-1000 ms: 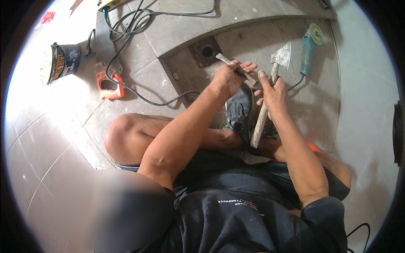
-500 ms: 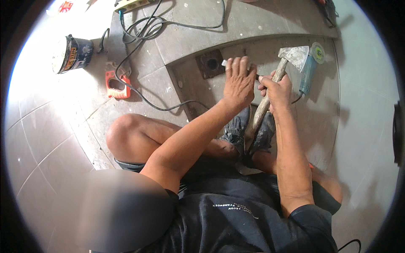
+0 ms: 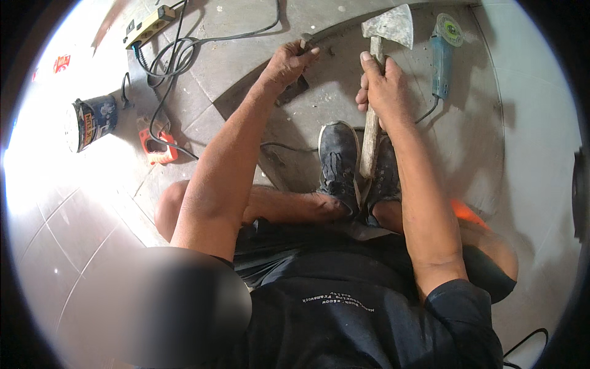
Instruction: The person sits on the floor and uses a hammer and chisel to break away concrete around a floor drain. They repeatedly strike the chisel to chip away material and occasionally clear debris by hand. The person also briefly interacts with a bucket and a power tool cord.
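On floor | right hand (image 3: pixel 382 86) grasps hatchet (image 3: pixel 380 55); left hand (image 3: pixel 286 61) grasps chisel (image 3: pixel 294 89); labelled tin (image 3: pixel 92 122) left

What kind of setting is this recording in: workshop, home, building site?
Most likely an indoor room under renovation. The person sits on a bare grey cement floor edged by pale tiles, with an angle grinder, a power strip with trailing cables, and a hatchet in the right hand.

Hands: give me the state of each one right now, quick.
Left hand: closed around a dark chisel set against the floor.
Right hand: closed on the wooden handle of the hatchet.
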`<state>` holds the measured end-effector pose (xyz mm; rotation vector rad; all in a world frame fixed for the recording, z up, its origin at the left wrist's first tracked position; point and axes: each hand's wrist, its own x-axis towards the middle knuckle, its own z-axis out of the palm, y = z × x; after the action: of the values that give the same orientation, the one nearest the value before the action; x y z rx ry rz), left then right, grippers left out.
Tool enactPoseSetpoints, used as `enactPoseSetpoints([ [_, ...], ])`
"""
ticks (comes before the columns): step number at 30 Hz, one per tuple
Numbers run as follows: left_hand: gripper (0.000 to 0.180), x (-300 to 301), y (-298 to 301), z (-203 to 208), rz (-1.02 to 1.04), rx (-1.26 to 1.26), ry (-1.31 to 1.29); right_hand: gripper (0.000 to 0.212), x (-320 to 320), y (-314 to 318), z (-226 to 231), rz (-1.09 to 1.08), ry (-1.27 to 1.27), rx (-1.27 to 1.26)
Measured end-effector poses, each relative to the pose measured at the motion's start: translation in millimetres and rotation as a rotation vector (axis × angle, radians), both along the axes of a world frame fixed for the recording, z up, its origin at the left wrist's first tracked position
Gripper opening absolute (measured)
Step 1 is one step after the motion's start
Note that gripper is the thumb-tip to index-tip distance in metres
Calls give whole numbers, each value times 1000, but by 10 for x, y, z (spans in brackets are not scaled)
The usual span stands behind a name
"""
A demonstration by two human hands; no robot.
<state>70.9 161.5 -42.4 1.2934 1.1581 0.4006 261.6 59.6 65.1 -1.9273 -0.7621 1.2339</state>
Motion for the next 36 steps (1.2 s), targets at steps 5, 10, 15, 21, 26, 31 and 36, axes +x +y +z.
enactPoseSetpoints([
  [5,47,110,-23,-69,28,77,39,38,-31,-65,-87,53,4,-11],
  [10,41,158,-17,13,-18,80,-11,40,-64,-111,-184,66,22,-29],
  [15,42,147,3,-71,-4,96,-58,42,-119,-79,-128,153,-29,-51],
  [21,42,112,45,-86,-50,16,27,37,-87,10,-176,241,-394,364],
  [26,43,99,44,-211,-25,-10,-111,36,-228,158,-146,420,-657,251],
  [31,42,177,43,-213,-136,29,-60,40,-56,293,94,279,-604,504],
  [36,40,221,107,-246,-173,3,-179,43,-129,301,161,419,-353,-56],
])
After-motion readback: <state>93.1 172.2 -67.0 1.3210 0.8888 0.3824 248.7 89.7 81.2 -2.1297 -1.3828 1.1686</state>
